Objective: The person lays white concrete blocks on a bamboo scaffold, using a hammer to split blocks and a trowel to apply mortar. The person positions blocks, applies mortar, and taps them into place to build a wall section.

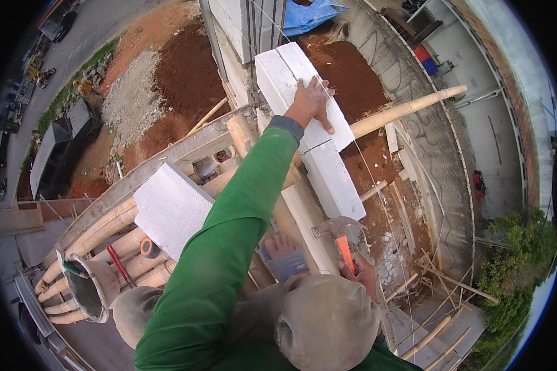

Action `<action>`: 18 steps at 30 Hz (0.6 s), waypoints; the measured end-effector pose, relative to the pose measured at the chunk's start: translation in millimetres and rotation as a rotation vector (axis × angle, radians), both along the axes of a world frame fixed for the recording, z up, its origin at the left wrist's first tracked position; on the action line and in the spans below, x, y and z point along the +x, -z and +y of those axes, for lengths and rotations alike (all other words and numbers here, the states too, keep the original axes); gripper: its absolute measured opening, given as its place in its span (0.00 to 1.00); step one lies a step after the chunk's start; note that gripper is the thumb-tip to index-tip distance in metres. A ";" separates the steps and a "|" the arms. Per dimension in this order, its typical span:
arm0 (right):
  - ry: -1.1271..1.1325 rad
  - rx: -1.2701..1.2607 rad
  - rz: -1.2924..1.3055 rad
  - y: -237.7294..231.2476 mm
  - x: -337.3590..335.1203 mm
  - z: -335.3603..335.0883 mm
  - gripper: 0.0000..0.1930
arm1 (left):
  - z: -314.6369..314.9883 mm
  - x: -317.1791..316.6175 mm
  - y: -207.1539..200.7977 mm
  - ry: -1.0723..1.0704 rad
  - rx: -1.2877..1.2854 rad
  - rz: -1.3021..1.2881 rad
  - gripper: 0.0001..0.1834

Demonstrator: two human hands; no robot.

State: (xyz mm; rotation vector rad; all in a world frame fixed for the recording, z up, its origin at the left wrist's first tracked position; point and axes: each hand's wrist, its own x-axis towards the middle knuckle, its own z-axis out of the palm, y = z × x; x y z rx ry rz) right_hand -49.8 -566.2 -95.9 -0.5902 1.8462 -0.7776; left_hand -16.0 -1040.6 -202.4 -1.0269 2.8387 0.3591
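My left hand [312,106] lies with fingers spread on top of a white lightweight concrete block [281,71] at the far end of a narrow wall. Its green-sleeved arm crosses the middle of the view. Nearer to me, another white block [333,182] continues the row, with a dark joint line between the two. In my right hand [361,275], partly hidden behind my knee, is the orange handle of a hammer [345,250]. The hammer's metal head is beside the near end of that nearer block. A taut string [377,179] runs along the blocks' right side.
Bamboo poles [114,244] form a platform on the left. A loose white block [170,207], a mortar bucket [94,289], a red-handled tool [119,263] and an orange-black roll [148,248] rest there. My foot [284,253] is beside a plank [309,222]. One bamboo pole [408,110] juts right.
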 end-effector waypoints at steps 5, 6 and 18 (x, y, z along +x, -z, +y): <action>-0.187 -0.058 0.318 80.9 11.3 7.4 0.14 | -3.7 -1.9 -0.6 0.003 0.055 -0.026 0.83; -0.191 -0.067 0.333 90.5 12.8 11.2 0.15 | -4.6 -2.7 -0.8 0.004 0.049 -0.026 0.83; -0.187 -0.391 0.434 96.7 16.2 -33.3 0.17 | -17.8 -7.9 -18.9 0.097 0.106 -0.137 0.78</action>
